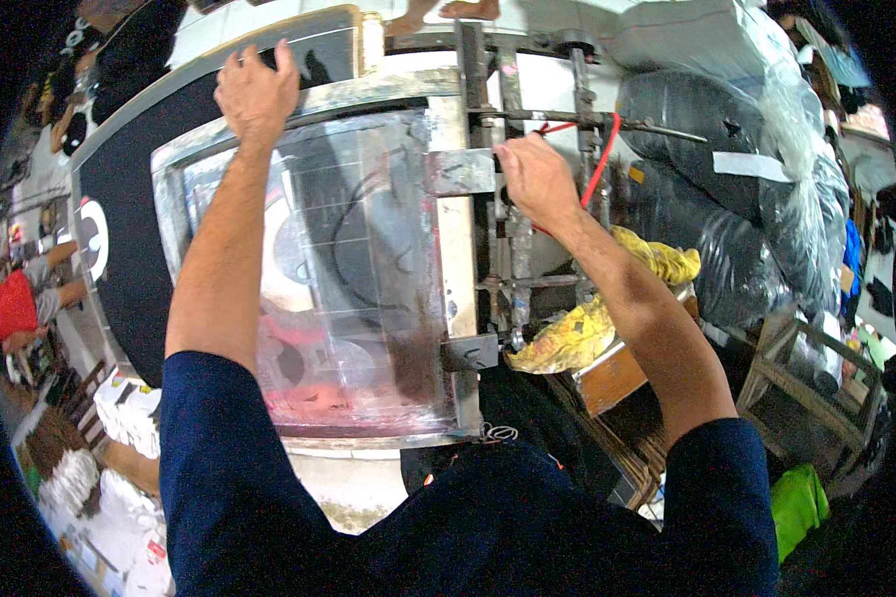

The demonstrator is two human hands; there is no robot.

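Note:
A screen-printing frame (179,209) with streaked translucent mesh lies over a black board (114,219) bearing pale graphics. My left hand (254,104) is at its upper rail, fingers bent and apart. My right hand (538,179) is curled beside the upper metal clamp (458,171) on the frame's right side; what its fingers hold is hidden. A metal rail assembly (513,75) with a red loop (597,164) runs beside that hand. A second clamp (468,351) grips the lower right of the frame.
Large black wrapped bundles (727,239) fill the right, with yellow stained cloth (558,338) and a wooden stool (806,388) below. A person in red (10,308) is at the far left, near white packages (129,413). Bare feet (468,10) show at the top.

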